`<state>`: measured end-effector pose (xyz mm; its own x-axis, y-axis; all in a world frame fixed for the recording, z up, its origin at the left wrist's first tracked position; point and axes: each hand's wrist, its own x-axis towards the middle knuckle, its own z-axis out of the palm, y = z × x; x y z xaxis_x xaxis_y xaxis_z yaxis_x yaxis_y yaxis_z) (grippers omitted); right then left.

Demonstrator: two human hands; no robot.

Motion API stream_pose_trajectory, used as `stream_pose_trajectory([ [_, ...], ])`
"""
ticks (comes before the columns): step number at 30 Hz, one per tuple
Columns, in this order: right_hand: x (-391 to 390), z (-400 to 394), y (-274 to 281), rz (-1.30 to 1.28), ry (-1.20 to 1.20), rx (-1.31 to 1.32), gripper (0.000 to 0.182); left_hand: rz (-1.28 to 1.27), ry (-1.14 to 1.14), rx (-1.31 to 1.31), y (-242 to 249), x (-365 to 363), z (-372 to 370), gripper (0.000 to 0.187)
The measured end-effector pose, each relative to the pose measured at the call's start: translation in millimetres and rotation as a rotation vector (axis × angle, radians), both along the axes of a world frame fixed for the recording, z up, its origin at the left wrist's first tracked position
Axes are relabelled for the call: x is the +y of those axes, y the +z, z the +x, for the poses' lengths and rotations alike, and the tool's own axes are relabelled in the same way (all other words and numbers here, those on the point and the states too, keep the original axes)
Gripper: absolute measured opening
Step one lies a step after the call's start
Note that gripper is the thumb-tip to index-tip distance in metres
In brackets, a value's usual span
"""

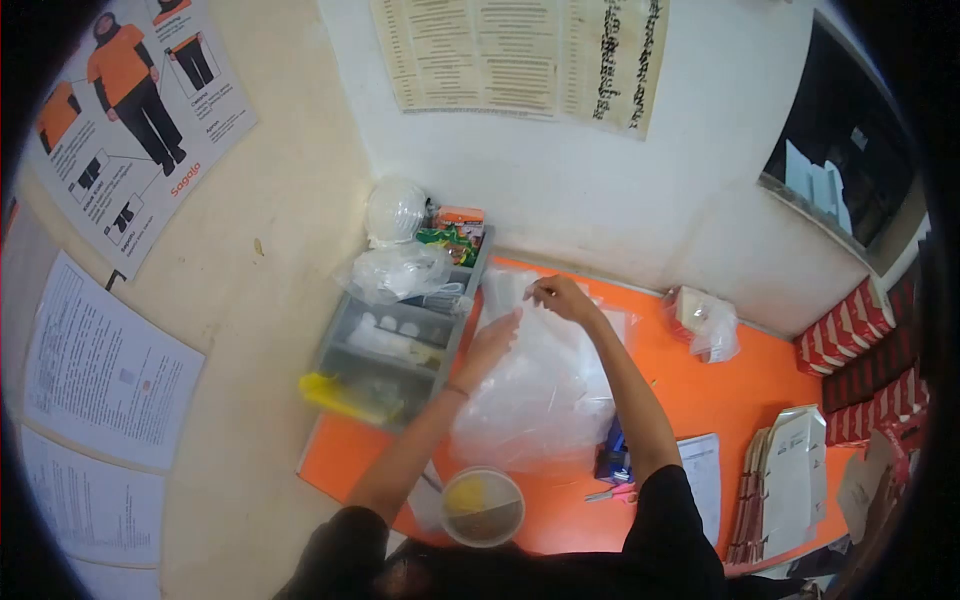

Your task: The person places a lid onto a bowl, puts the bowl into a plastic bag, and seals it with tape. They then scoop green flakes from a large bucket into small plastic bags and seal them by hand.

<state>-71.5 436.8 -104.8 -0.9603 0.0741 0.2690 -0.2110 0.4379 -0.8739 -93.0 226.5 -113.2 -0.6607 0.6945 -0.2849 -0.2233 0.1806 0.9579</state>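
A pile of clear plastic bags (pixel 530 420) lies spread on the orange table in front of me. My right hand (pixel 560 298) is at the pile's far end, with its fingers pinched on the top edge of a bag. Along the pile's left side, my left hand (pixel 492 345) rests against the plastic with its fingers stretched out. Just left of that hand stands a grey compartment tray (pixel 455 340) holding plastic packets and small items. A round clear-lidded tub (pixel 482 507) with something yellow inside is close to my body.
Right of the bags are a blue device (pixel 613 455), pink scissors (pixel 615 494) and a paper sheet (pixel 702 480). Folded cartons (pixel 790 485) and red-and-white boxes (pixel 848 325) line the right side. A plastic-wrapped box (pixel 703 320) sits by the wall.
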Motion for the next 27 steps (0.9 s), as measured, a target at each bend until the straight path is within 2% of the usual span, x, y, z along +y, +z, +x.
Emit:
stream_pose_trajectory([
  [1,-0.5,6.5,5.4,0.02,-0.008,0.004,0.022,0.02,-0.008,0.004,7.2,9.3,-0.2,0.083],
  [3,-10.1,19.8,23.7,0.41,-0.011,0.048,0.02,0.1,0.115,-0.24,16.3,26.8,1.9,0.099],
  [4,-25.2,34.9,58.6,0.497,-0.079,-0.105,0.018,0.112,0.064,-0.254,7.5,33.3,-3.7,0.106],
  [5,-29.4,38.4,67.1,0.515,-0.088,-0.112,0.018,0.129,0.052,-0.261,2.3,37.7,-3.9,0.106],
  [7,-37.8,45.3,92.3,0.324,-0.269,0.178,0.018,0.306,0.224,-0.361,7.2,40.4,0.9,0.106],
  [9,-38.6,60.7,134.9,0.089,-0.202,0.212,0.02,0.353,0.229,-0.365,21.3,34.4,8.0,0.107],
  [12,-63.4,97.0,225.9,-0.273,-0.064,0.171,0.019,0.324,0.039,-0.098,35.5,18.8,18.5,0.106],
  [13,-69.8,108.8,249.9,-0.264,-0.07,0.175,0.019,0.333,0.03,-0.096,33.7,13.8,18.8,0.106],
  [15,-76.1,129.6,285.0,-0.271,-0.139,0.248,0.017,0.392,-0.25,-0.157,37.9,5.1,21.5,0.108],
  [16,-80.9,135.5,294.7,-0.263,-0.145,0.254,0.017,0.398,-0.26,-0.154,47.1,1.1,27.5,0.108],
  [18,-90.1,145.3,308.5,-0.472,-0.124,0.264,0.014,0.913,-0.641,-0.554,79.2,-11.5,48.1,0.093],
  [19,-89.4,148.7,306.0,-0.463,-0.131,0.268,0.014,1.164,-0.833,-0.763,102.1,-20.0,62.6,0.086],
  [20,-83.5,150.6,297.3,-0.35,-0.171,0.237,0.016,1.154,-0.779,-0.819,124.1,-26.5,79.2,0.073],
  [21,-77.7,154.6,290.0,-0.238,-0.212,0.204,0.02,1.157,-0.79,-0.826,124.4,-28.8,81.8,0.073],
  [22,-76.8,163.8,284.8,-0.232,-0.224,0.203,0.02,1.009,-0.5,-0.417,125.4,-33.2,84.3,0.065],
  [24,-74.4,190.1,270.8,-0.318,-0.534,0.439,0.027,1.254,-0.572,-0.718,133.4,-50.9,73.2,0.042],
  [25,-53.8,210.8,259.2,-0.28,-0.515,0.409,0.027,1.169,-0.442,-0.694,134.1,-68.1,61.3,0.023],
  [27,-39.9,244.7,245.0,-0.249,-0.505,0.384,0.027,1.425,-0.662,-0.767,128.4,-84.0,36.3,0.019],
])
